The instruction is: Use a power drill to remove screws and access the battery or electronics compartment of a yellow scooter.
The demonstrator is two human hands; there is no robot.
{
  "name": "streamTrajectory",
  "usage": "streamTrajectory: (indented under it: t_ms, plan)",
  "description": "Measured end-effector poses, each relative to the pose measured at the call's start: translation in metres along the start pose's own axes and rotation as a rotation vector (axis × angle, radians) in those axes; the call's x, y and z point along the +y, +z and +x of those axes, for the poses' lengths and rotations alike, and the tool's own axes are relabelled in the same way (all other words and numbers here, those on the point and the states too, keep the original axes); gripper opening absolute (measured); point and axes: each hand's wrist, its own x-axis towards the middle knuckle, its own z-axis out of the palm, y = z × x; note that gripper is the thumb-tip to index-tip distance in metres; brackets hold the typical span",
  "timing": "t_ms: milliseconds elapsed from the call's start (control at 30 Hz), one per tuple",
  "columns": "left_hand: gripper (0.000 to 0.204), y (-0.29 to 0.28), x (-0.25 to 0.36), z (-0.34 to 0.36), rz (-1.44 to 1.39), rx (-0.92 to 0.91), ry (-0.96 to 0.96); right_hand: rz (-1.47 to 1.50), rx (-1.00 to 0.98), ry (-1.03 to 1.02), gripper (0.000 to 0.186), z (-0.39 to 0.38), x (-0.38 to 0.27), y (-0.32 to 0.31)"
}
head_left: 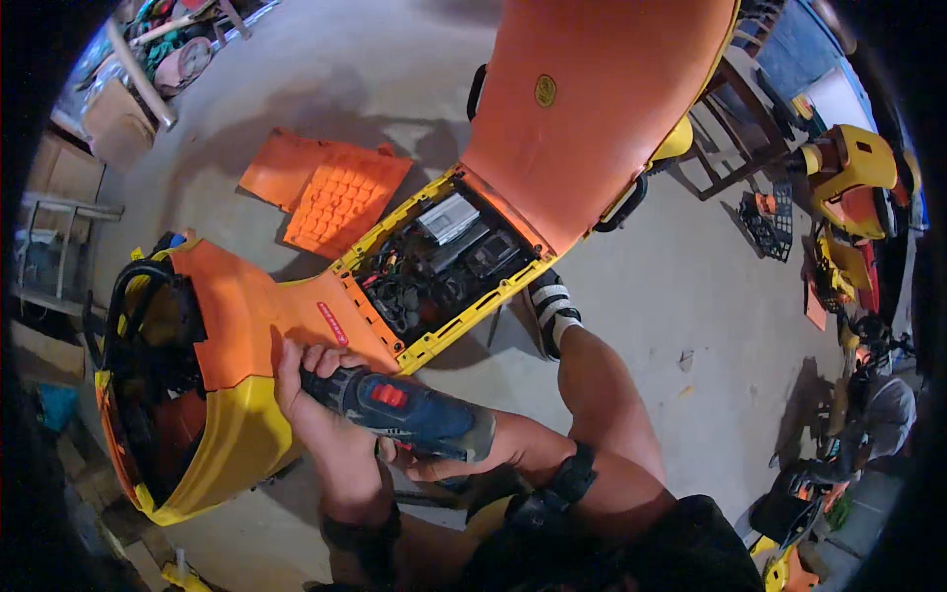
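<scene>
Gripping the dark blue power drill (414,409) two-handed: fingers of my left hand (330,434) curl around its nose, those of my right hand (434,468) clasp the partly hidden handle. Drill is above the near edge of the orange-and-yellow vehicle body (242,316), left on the floor (651,296). Open compartment (464,324) holds a silver box (450,217). Yellow parts (858,178) crowd the floor's right edge.

It's a workshop by the looks of things, with an orange-and-yellow vehicle (247,321) sitting opened up on the grey floor (641,296), its wiring (395,264) on show, a loose orange panel (345,197) lying beside it, a power drill (404,407) out, and yellow bodywork pieces (856,176) crowding the right.
</scene>
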Motion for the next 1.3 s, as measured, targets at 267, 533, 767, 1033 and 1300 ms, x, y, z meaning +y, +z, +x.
streamTrajectory:
  t_ms: [267, 533, 767, 1033, 1300]
  plan:
    - [0.027, -0.014, 0.008, 0.011, -0.017, -0.146, -0.019, -0.037, 0.062, -0.055, 0.043, 0.005, -0.014, -0.004]
    - [0.024, -0.021, 0.007, 0.012, -0.100, -0.176, -0.024, -0.298, 0.094, -0.304, 0.061, 0.011, -0.006, -0.009]
    - [0.004, -0.001, -0.002, 0.005, 0.314, 0.123, 0.047, -0.456, 0.004, -0.006, 0.069, 0.011, -0.051, -0.018]
    - [0.005, -0.023, 0.008, 0.010, 0.337, -0.087, -0.075, -0.871, -0.107, 0.000, 0.067, 0.010, -0.065, -0.033]
    - [0.006, -0.029, 0.012, 0.010, 0.221, -0.183, -0.105, -0.816, -0.112, -0.035, 0.064, 0.011, -0.069, -0.032]
